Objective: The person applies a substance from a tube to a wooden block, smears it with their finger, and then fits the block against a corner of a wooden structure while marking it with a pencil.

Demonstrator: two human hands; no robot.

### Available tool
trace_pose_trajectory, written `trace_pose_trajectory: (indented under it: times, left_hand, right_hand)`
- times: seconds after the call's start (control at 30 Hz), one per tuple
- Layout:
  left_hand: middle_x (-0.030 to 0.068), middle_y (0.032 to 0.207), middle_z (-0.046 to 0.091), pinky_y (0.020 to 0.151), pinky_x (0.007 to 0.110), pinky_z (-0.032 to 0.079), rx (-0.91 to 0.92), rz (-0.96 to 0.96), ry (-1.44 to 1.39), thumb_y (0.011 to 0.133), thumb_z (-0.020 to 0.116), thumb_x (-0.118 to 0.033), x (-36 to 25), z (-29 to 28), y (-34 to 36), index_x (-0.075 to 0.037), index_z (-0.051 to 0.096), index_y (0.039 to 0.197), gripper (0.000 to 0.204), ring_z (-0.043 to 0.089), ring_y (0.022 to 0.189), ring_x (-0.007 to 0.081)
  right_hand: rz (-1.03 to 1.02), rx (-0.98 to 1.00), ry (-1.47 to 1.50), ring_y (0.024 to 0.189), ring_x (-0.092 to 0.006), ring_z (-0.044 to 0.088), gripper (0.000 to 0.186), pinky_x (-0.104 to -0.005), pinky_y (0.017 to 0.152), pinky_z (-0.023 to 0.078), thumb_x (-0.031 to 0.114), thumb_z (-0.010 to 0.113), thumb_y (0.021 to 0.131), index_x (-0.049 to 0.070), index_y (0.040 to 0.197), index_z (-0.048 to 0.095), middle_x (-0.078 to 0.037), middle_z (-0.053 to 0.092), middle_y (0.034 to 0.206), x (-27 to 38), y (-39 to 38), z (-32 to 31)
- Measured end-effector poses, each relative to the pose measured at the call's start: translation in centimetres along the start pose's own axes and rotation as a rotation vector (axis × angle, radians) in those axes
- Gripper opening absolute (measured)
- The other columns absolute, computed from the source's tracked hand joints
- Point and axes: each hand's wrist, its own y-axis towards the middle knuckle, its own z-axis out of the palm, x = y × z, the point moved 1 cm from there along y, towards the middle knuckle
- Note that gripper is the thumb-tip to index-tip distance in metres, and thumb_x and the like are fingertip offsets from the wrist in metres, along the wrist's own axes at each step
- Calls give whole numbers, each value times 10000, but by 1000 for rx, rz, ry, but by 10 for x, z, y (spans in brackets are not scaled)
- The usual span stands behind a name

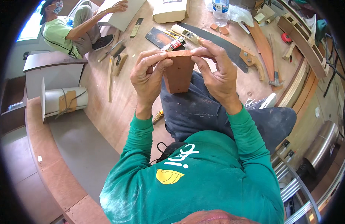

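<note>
Between my hands stands a reddish-brown wooden piece (178, 74), its top edge level and its broad face toward me, above my lap. My left hand (150, 72) pinches the left end of that top edge between thumb and fingers. At the right end, my right hand (217, 69) grips it the same way. Just beyond the wood lies a tube (174, 44) with a red, white and black label. A long dark handsaw (217, 44) with a wooden handle lies behind my right hand. The far side of the wooden piece is hidden.
A hammer (276, 80), a water bottle (220, 14) and a red tape measure (286, 37) lie or stand rightward and ahead. A yellow utility knife (158, 117) lies by my left forearm. Hand planes (120, 64) are further left. A co-worker (69, 35) sits far left, touching a pale panel (124, 15).
</note>
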Motion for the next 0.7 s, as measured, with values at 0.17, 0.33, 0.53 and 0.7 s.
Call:
trace_pose_trajectory:
  times: [0.17,0.33,0.53,0.7]
  left_hand:
    - [109,1160,718,860,260,590,8,16,-1,896,822,13,1,2,1,-27,759,1140,255,696,1044,147]
    - [102,1148,724,859,261,580,6,1,15,912,809,16,0,5,0,-20,753,1096,196,689,1042,145]
    - [123,1209,670,941,327,586,-24,-81,-225,879,836,40,1,8,-4,-44,563,1397,592,691,1070,186]
    - [125,1218,656,985,336,565,159,-118,-179,844,874,23,2,5,6,-21,523,1415,671,671,1110,186]
  right_hand:
    - [8,-4,-28,1042,-209,767,472,-346,917,597,-2,777,932,82,1377,645,-86,786,1084,-1,-1,-2]
    - [3,1,-37,1044,-219,767,469,-352,928,591,1,777,932,85,1373,642,-92,788,1075,-4,-2,-4]
    - [13,-7,-36,1040,-193,759,470,-351,962,571,0,774,941,67,1382,626,-84,794,1070,-3,-3,-2]
    - [-4,33,47,1071,-164,731,511,-334,1001,552,-31,750,965,25,1434,556,-97,757,1130,-2,-5,-3]
